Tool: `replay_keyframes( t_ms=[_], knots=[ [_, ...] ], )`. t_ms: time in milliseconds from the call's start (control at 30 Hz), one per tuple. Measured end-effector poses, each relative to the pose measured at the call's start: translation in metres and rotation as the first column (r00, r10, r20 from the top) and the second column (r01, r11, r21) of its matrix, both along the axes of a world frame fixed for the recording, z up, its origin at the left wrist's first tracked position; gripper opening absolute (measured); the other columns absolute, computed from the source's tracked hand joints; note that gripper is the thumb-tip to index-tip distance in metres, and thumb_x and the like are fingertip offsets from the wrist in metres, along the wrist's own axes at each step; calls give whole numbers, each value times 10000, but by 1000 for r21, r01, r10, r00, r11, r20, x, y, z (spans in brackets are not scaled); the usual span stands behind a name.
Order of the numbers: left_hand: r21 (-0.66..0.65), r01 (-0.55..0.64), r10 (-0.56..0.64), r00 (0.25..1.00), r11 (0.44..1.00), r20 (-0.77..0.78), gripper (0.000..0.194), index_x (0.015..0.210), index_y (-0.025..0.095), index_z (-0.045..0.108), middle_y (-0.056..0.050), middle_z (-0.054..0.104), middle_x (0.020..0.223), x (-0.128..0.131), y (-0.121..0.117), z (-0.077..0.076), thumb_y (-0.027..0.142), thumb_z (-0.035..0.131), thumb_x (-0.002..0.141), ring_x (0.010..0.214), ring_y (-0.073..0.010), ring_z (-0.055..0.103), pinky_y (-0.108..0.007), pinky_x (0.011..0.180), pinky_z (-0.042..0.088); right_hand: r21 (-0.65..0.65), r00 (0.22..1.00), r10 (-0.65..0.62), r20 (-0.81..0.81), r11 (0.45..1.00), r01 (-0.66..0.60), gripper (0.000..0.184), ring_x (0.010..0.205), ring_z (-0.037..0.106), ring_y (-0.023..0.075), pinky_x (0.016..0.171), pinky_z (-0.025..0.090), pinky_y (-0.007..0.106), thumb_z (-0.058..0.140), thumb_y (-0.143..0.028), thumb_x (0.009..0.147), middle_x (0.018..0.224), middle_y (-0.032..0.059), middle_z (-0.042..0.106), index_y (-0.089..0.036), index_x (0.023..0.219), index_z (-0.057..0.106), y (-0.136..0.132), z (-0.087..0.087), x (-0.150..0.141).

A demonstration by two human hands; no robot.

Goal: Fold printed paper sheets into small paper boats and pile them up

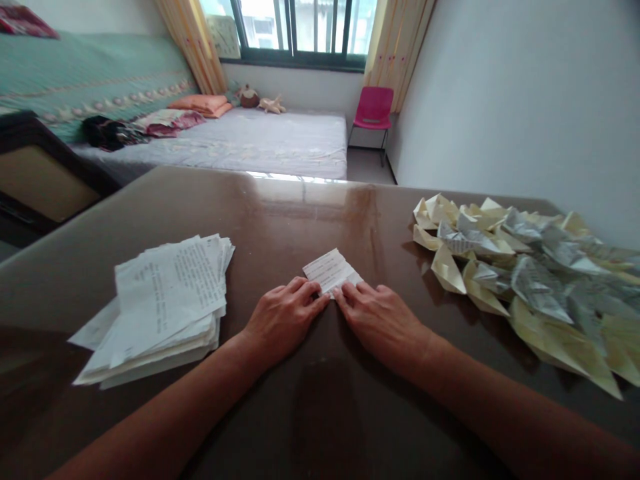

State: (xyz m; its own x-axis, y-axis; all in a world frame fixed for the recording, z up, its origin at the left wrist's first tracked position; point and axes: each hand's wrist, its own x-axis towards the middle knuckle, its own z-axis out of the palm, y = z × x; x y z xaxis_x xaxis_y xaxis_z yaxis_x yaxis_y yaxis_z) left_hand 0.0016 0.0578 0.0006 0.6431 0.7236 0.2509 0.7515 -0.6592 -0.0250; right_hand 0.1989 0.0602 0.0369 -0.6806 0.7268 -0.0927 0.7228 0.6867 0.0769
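A small folded sheet of printed paper [332, 268] lies on the glossy brown table in front of me, turned like a diamond. My left hand [286, 310] presses on its left lower edge, thumb and curled fingers together. From the other side my right hand [381, 317] touches its right lower edge, fingers bent and close together. The thumbs nearly meet at the near corner, and the fingertips hide that part of the paper. Both hands rest low over the tabletop.
Left of my hands sits a stack of printed sheets [165, 300]. Many folded paper boats [540, 273] cover the table's right side. Beyond the table [210, 207] are a bed [280, 140], a pink chair [374, 110] and a window. A dark wooden chair [45, 177] stands at the left.
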Motion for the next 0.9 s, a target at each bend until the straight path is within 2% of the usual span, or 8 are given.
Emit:
replay_keyframes(
  t_ms=[167, 300, 367, 467, 567, 700, 900],
  knots=[
    [-16, -11, 11, 1000, 1000, 1, 262, 1130, 267, 623, -51, 628, 1065, 0, -1, 1, 208, 519, 897, 990, -209, 565, -334, 747, 531, -43, 991, -76, 106, 996, 81, 250, 845, 577, 247, 632, 415, 353, 455, -59, 858, 947, 148, 642, -133, 949, 676, -12, 7, 2],
    [-41, -7, 8, 1000, 999, 23, 270, 1141, 266, 618, -52, 627, 1073, -1, 0, 0, 209, 495, 907, 1010, -215, 561, -360, 778, 541, -59, 973, -174, 151, 981, 185, 223, 806, 588, 248, 636, 404, 352, 480, -74, 857, 861, 151, 655, -140, 820, 690, -13, 17, 2],
    [-50, -4, 8, 997, 999, 74, 263, 1121, 270, 630, -52, 621, 1088, -2, 2, -2, 211, 482, 912, 1071, -227, 536, -390, 844, 532, -9, 978, -191, 82, 981, 193, 212, 851, 586, 250, 654, 411, 346, 474, -105, 880, 911, 140, 653, -152, 880, 681, -9, 19, 1],
    [-49, -21, 29, 983, 999, 183, 270, 1079, 265, 650, -64, 538, 1270, -2, 7, -7, 173, 474, 896, 1237, -257, 436, -456, 988, 462, 44, 989, -149, -17, 988, 150, 224, 910, 577, 233, 660, 424, 321, 451, -134, 910, 1032, 130, 633, -163, 1025, 642, -2, 14, -1],
    [-69, -91, 106, 963, 993, 249, 353, 1195, 218, 577, -101, 392, 1430, -4, 13, -13, 131, 456, 875, 1318, -273, 368, -501, 1053, 401, 26, 994, -103, -26, 994, 104, 225, 915, 580, 222, 662, 435, 316, 444, -135, 917, 1038, 113, 635, -167, 1044, 627, 5, 6, -1],
    [-147, -114, 152, 947, 983, 284, 492, 1347, 187, 420, -128, 339, 1467, -9, 17, -13, 117, 444, 861, 1258, -241, 453, -470, 1043, 422, 60, 994, -100, -36, 993, 102, 219, 928, 581, 234, 675, 434, 328, 441, -137, 919, 1042, 97, 641, -182, 1034, 621, 14, 0, 5],
    [-229, -5, 95, 918, 973, 386, 507, 1304, 238, 463, -90, 414, 1405, -5, 10, -3, 91, 491, 820, 1204, -213, 504, -386, 985, 484, 81, 991, -87, -100, 992, 95, 184, 997, 557, 231, 768, 414, 322, 476, -146, 915, 1057, 98, 640, -170, 1025, 622, 35, -9, 17]
  ],
)
